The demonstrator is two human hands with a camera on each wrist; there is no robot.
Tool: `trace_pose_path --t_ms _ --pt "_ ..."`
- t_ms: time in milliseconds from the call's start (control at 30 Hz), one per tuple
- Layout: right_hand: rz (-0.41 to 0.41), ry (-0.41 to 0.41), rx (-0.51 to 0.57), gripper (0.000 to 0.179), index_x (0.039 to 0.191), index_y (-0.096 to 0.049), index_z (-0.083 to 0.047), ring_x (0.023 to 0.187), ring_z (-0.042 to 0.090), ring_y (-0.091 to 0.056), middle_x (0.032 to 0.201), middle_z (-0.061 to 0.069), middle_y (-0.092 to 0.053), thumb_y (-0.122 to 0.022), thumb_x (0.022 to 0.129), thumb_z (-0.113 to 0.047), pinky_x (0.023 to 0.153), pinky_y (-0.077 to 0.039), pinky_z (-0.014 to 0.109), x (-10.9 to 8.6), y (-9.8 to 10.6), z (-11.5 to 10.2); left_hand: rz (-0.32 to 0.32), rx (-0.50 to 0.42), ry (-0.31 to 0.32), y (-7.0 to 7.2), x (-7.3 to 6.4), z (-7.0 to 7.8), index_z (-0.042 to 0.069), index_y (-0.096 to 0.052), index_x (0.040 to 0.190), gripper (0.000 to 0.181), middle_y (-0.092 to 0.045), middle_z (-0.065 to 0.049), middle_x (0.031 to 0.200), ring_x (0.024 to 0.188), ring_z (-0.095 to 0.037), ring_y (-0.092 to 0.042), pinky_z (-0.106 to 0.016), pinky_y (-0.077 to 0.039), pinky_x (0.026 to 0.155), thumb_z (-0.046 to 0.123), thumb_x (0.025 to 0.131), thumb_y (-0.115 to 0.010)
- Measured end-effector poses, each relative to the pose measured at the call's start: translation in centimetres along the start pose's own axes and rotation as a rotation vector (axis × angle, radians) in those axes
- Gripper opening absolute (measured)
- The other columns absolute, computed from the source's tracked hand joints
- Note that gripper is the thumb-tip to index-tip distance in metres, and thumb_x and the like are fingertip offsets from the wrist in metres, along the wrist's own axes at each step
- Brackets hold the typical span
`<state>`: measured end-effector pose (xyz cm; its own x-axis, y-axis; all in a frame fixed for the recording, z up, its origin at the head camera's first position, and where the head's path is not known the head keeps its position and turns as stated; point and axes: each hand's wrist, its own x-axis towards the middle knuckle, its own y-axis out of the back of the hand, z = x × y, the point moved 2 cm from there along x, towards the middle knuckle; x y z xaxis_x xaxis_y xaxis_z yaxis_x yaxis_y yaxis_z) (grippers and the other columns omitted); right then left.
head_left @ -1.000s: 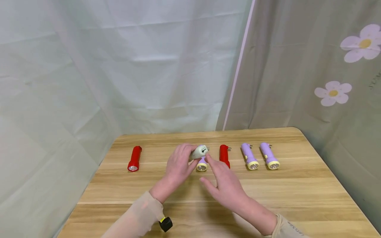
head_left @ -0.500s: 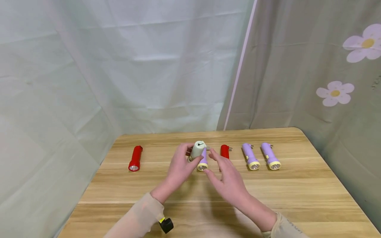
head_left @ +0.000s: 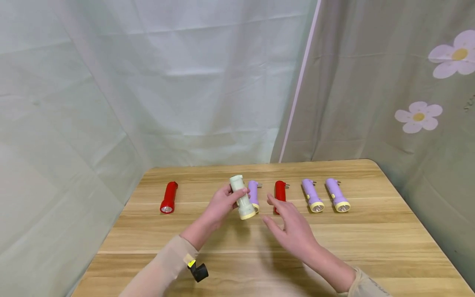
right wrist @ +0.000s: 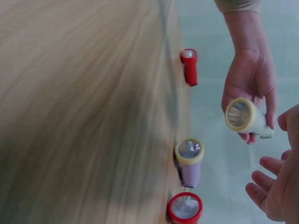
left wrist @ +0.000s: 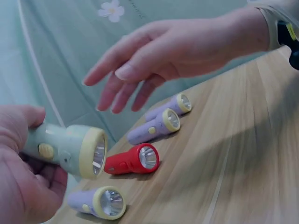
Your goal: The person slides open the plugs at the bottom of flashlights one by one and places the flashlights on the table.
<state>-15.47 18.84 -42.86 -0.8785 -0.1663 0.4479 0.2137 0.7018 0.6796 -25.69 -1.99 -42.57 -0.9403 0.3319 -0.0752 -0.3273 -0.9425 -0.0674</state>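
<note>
My left hand (head_left: 222, 203) grips a pale green flashlight (head_left: 242, 198) around its body, its cream-rimmed lens end tilted down toward me. In the left wrist view a yellowish switch (left wrist: 46, 150) shows on the side of that flashlight. Just right of it, my right hand (head_left: 295, 225) hovers over the table with fingers spread, holding nothing. Behind the green flashlight lies a purple flashlight (head_left: 253, 192), partly covered by it. A red flashlight (head_left: 280, 190) lies beyond the right fingertips, its plug prongs sticking out to the side.
Two more purple flashlights with cream rims, one (head_left: 312, 196) beside the other (head_left: 337, 195), lie to the right in the row. Another red flashlight (head_left: 168, 198) lies at the left. All rest on a wooden table (head_left: 334, 251) with curtains (head_left: 208, 82) behind and beside it.
The green flashlight has turned in my left hand, from its tail end facing me to its lens end pointing down toward me. My right hand has drawn away to the right.
</note>
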Motion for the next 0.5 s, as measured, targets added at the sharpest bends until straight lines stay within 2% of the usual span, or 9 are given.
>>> trace_pose_path --t_ms 67,133,233,333,400,500 --pt "-0.003 -0.003 -0.005 0.064 0.155 -0.046 -0.017 0.129 0.019 -0.055 0.143 -0.003 -0.059 -0.069 0.099 -0.039 0.101 -0.049 0.049 -0.2 0.0 0.2 0.005 -0.073 0.066 0.1 0.1 -0.2 -0.007 -0.051 0.137 0.048 -0.060 -0.024 0.131 0.111 -0.024 -0.063 -0.035 -0.051 0.091 0.023 0.102 -0.065" --pt "-0.005 -0.009 -0.011 0.064 0.154 -0.047 -0.017 0.129 0.019 -0.055 0.144 -0.004 -0.059 -0.070 0.098 -0.037 0.101 -0.049 0.048 -0.3 -0.1 0.4 0.010 -0.182 0.132 0.1 0.1 -0.4 -0.008 -0.045 0.140 0.048 -0.054 -0.028 0.137 0.117 -0.029 -0.060 -0.036 -0.051 0.094 0.019 0.104 -0.060" --pt "0.001 -0.013 -0.013 0.063 0.153 -0.049 -0.016 0.128 0.020 -0.055 0.143 -0.004 -0.059 -0.073 0.097 -0.034 0.100 -0.050 0.049 -0.6 -0.1 0.7 0.010 -0.366 0.230 0.2 0.1 -0.6 -0.008 -0.032 0.148 0.052 -0.042 -0.029 0.148 0.131 -0.035 -0.051 -0.041 -0.045 0.106 0.016 0.106 -0.051" --pt "0.004 -0.013 -0.014 0.063 0.152 -0.050 -0.016 0.128 0.020 -0.056 0.143 -0.004 -0.060 -0.073 0.096 -0.034 0.099 -0.050 0.049 -0.8 -0.2 0.9 -0.020 -0.511 0.295 0.2 -0.2 -0.6 -0.006 -0.020 0.152 0.056 -0.032 -0.029 0.155 0.139 -0.039 -0.041 -0.044 -0.034 0.116 0.015 0.105 -0.042" --pt "0.002 -0.013 -0.015 0.063 0.152 -0.050 -0.016 0.128 0.021 -0.056 0.143 -0.003 -0.059 -0.072 0.097 -0.036 0.099 -0.050 0.049 -0.9 -0.2 1.0 -0.066 -0.545 0.313 0.2 -0.5 -0.4 -0.005 -0.015 0.153 0.057 -0.027 -0.029 0.157 0.140 -0.039 -0.038 -0.044 -0.031 0.118 0.015 0.105 -0.038" --pt "0.000 -0.009 -0.022 0.063 0.153 -0.049 -0.016 0.128 0.021 -0.055 0.144 -0.003 -0.059 -0.070 0.098 -0.038 0.099 -0.050 0.049 -0.9 -0.2 1.2 -0.155 -0.533 0.307 0.1 -1.1 -0.1 -0.009 -0.013 0.155 0.057 -0.023 -0.032 0.158 0.141 -0.038 -0.039 -0.042 -0.031 0.118 0.012 0.108 -0.037"
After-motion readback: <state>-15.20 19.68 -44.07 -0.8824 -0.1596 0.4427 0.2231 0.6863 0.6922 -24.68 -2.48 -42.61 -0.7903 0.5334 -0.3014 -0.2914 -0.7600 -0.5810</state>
